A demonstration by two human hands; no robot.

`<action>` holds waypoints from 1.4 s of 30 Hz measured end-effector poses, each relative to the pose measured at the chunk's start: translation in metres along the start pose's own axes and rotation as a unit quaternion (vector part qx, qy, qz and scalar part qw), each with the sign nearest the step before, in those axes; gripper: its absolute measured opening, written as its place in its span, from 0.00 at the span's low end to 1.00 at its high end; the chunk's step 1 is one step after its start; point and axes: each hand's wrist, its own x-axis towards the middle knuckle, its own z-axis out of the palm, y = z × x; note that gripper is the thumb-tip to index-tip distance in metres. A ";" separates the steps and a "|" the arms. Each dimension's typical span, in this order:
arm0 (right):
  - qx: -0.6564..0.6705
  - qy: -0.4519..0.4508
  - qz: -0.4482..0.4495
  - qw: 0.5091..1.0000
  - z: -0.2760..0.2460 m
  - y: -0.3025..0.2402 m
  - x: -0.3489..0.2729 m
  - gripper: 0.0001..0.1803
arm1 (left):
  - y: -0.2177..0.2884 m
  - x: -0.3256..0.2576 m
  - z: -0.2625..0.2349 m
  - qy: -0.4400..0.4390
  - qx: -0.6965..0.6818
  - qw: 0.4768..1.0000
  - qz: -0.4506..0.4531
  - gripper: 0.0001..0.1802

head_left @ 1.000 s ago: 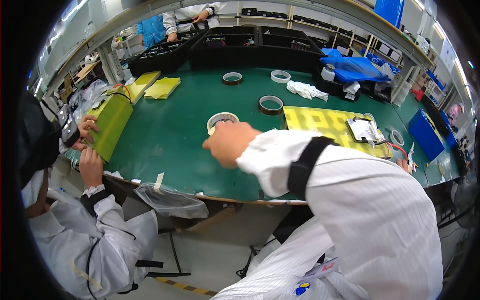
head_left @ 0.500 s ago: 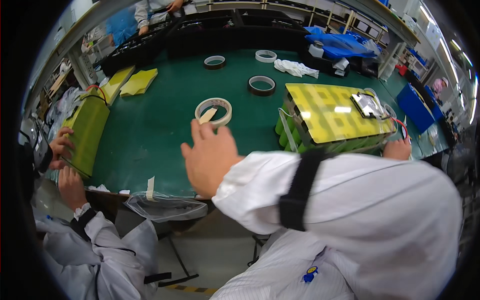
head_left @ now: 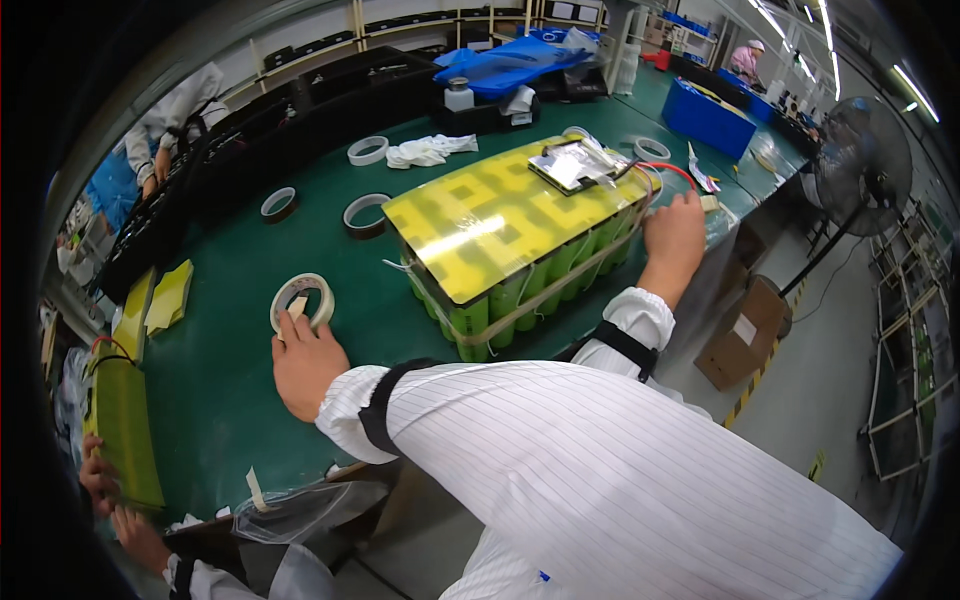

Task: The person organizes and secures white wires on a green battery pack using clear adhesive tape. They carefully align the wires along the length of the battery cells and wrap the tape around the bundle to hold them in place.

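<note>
On the green table [head_left: 230, 400], nearest to the person, the left hand [head_left: 305, 365] lies flat and open, its fingertips touching a roll of pale tape [head_left: 301, 301]. Further right, the right hand [head_left: 675, 235] rests against the end of a large battery pack [head_left: 510, 240] with a yellow top sheet; I cannot tell its grip. Behind, two dark tape rolls [head_left: 365, 214] lie well apart from the hands.
</note>
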 end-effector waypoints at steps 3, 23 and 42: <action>-0.040 0.108 -0.021 0.993 0.007 -0.009 0.001 0.25 | -0.006 0.000 -0.003 -0.007 0.016 1.000 -0.003 0.10; 0.292 0.325 -0.156 0.886 -0.307 0.161 -0.233 0.16 | 0.014 0.018 -0.035 -0.049 0.182 0.982 -0.027 0.07; 0.444 0.214 0.130 0.860 -0.230 0.353 -0.313 0.10 | 0.039 0.104 -0.053 -0.390 0.267 0.881 0.034 0.15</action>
